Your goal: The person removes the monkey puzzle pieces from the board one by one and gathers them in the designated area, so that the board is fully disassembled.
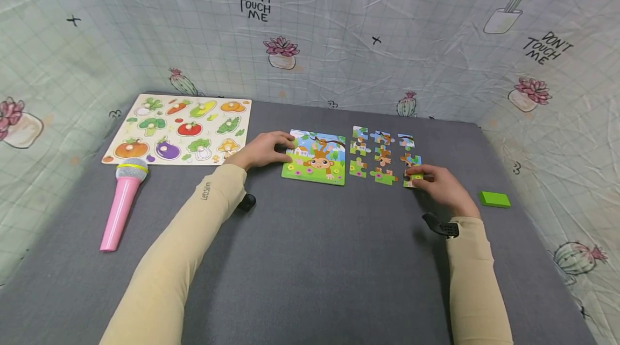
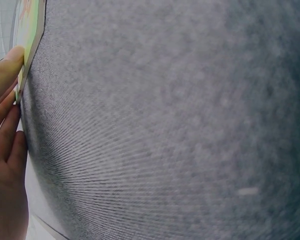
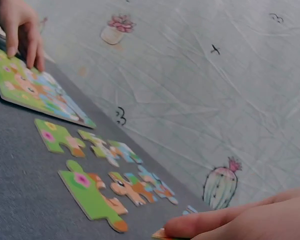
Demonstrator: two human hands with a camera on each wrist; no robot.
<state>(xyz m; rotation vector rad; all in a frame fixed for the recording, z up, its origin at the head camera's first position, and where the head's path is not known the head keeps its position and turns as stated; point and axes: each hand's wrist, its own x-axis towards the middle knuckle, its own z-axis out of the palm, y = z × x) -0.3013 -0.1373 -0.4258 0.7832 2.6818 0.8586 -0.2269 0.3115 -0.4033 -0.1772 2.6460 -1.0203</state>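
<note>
The puzzle board point(image 1: 314, 159), printed with a monkey hanging over grass, lies mid-table. My left hand point(image 1: 263, 150) grips its left edge; in the left wrist view the thumb point(image 2: 10, 62) lies against the board point(image 2: 34, 30). To the board's right, several loose jigsaw pieces point(image 1: 358, 167) are spread in three columns. At the near end of the rightmost column, my right hand point(image 1: 443, 186) pinches a jigsaw piece point(image 1: 413, 180) between thumb and fingers. Only a sliver of that piece point(image 3: 160, 233) shows under a fingertip in the right wrist view.
A vegetable peg board point(image 1: 189, 129) lies at the back left, with a pink toy microphone point(image 1: 121, 199) in front of it. One green block point(image 1: 494, 199) sits near the right table edge. Printed cloth point(image 1: 329, 27) hangs behind and around the grey table point(image 1: 310, 259).
</note>
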